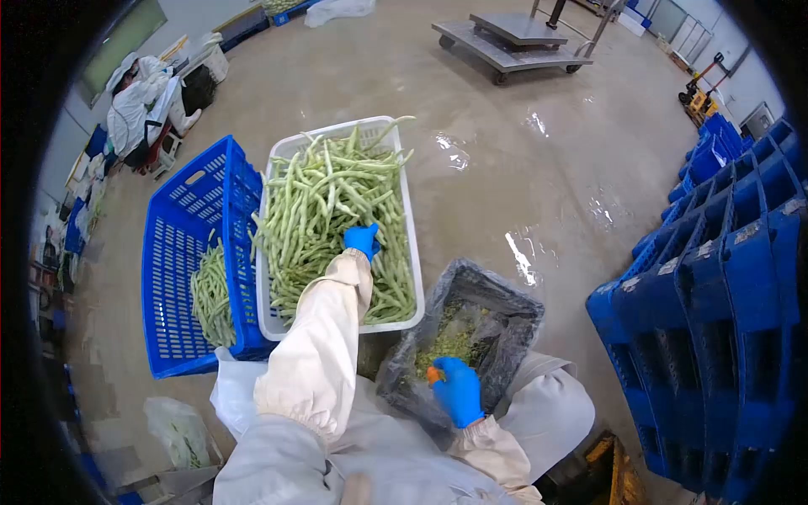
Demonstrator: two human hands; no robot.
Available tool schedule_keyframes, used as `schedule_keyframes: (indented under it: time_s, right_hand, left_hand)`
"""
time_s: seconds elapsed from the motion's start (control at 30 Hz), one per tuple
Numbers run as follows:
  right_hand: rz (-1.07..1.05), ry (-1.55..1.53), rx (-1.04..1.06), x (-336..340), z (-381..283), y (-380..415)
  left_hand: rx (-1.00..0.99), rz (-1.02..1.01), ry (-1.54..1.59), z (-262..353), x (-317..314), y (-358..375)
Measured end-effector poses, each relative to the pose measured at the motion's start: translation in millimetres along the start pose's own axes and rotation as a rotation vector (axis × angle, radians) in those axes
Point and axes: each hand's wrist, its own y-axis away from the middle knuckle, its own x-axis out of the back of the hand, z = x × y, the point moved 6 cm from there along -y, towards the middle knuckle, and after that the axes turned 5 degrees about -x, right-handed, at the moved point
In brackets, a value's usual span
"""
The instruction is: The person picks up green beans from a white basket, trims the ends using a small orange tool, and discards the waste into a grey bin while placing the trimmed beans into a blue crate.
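Note:
My left hand (362,241), in a blue glove, reaches into a heap of long pale green beans (324,189). Its fingers are curled among them and partly hidden. The beans fill a white plastic crate (412,278). My right hand (459,394), also gloved in blue, is closed around a small orange object (434,375), perhaps a tool's handle; the rest of it is hidden. This hand is over a bin lined with a dark plastic bag (518,316), which holds small green bean scraps (450,341).
Left of the white crate stands a blue slatted crate (172,252) with more beans inside. Blue plastic pallets (715,295) are stacked at right. A metal platform cart (513,50) stands on the wet floor ahead. Another person (143,105) sits at the far left.

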Motion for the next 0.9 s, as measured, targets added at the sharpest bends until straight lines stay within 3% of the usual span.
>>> schedule_keyframes:
  time_s: [0.1, 0.17, 0.27, 0.3, 0.37, 0.43, 0.47, 0.53, 0.57, 0.63, 0.7, 0.77, 0.83, 0.9]
  right_hand:
    - [-0.069, 0.01, -0.035, 0.0, -4.0, -0.8]
    - [-0.058, -0.031, -0.014, -1.5, -4.1, 1.5]
    - [-0.011, -0.173, -0.012, 4.5, -10.0, 2.9]
    - [0.024, -0.272, -0.035, 8.2, -11.1, 3.8]
    - [0.06, -0.348, -0.04, 0.0, 0.1, 3.5]
    - [0.036, -0.838, -0.194, -9.3, 13.6, -1.0]
    - [0.037, -0.843, -0.201, -6.6, 9.8, -0.6]
    - [0.055, -1.31, -0.307, 14.1, -11.5, 2.1]
    - [0.056, -1.313, -0.308, 22.6, -18.6, 5.2]
    - [-0.153, -1.337, -0.215, 30.4, -36.4, 11.6]
    - [-0.241, -1.197, -0.191, 16.0, -24.0, 14.8]
    - [-0.413, -1.121, -0.033, 6.6, -34.2, 20.9]
    - [-0.392, -1.141, 0.024, 14.3, -53.1, 28.0]
    - [-0.361, -1.157, 0.079, 23.6, -58.9, 30.1]
  left_hand:
    - [-0.119, 0.034, -0.125, 1.7, 5.8, 2.7]
    - [0.05, -0.097, 0.122, -8.1, 17.3, 23.3]
    - [0.068, -0.372, 0.181, 0.1, 38.8, 111.1]
    - [-0.095, -0.465, -0.138, 13.8, 46.9, 146.1]
    - [0.033, -0.391, -0.083, 24.0, 58.7, 218.8]
    - [0.034, -0.398, -0.098, 33.8, 64.7, 276.6]
    - [0.039, -0.398, -0.104, 26.7, 72.1, 292.7]
    - [-0.156, -0.501, -0.289, 22.6, 78.9, 323.0]
    - [-0.155, -0.501, -0.293, 19.6, 83.4, 335.7]
    - [-0.438, -0.631, -0.601, 24.9, 78.6, 364.2]
    - [-0.417, -0.665, -0.608, 21.1, 75.4, 375.7]
    - [-0.071, -0.768, -0.201, 17.2, 60.8, 388.3]
    - [0.007, -0.775, -0.136, 25.4, 47.1, 395.4]
    - [-0.306, -0.579, -0.291, 33.4, 49.4, 379.1]
